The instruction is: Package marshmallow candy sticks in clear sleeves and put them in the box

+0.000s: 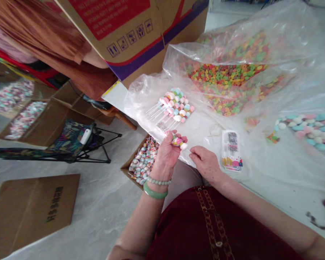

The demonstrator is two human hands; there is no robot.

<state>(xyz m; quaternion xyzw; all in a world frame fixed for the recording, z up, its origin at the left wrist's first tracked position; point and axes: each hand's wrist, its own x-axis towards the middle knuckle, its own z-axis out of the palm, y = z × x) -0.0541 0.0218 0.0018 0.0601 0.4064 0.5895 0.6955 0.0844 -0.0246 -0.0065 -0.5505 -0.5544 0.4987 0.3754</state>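
- The pile of candy sticks, marshmallows threaded on white sticks, lies on the table, over a clear sheet.
- Just nearer the wearer than the pile, the left hand is curled around one candy stick, with a white marshmallow showing past the fingers.
- Nearer and to the right of the pile, the right hand has its fingers folded and thumb against forefinger, apart from the left hand; whether something thin is pinched there I cannot tell.
- Right of the pile and nearer the wearer, printed labels lie stacked.
- Beyond and right of the pile, a large clear bag holds colored rings.
- Far right of the pile, loose marshmallows in pink, blue and white lie under or in clear plastic.
- Behind the pile stands a big carton with red and purple print.
- Below the pile, nearer the wearer, a box holds wrapped candies.
- Left of the pile, on the gray floor, are a patterned folding chair and an open carton of packed sweets; a flattened carton lies nearer.
- Left of the pile, beyond the chair, is another person in brown clothing.
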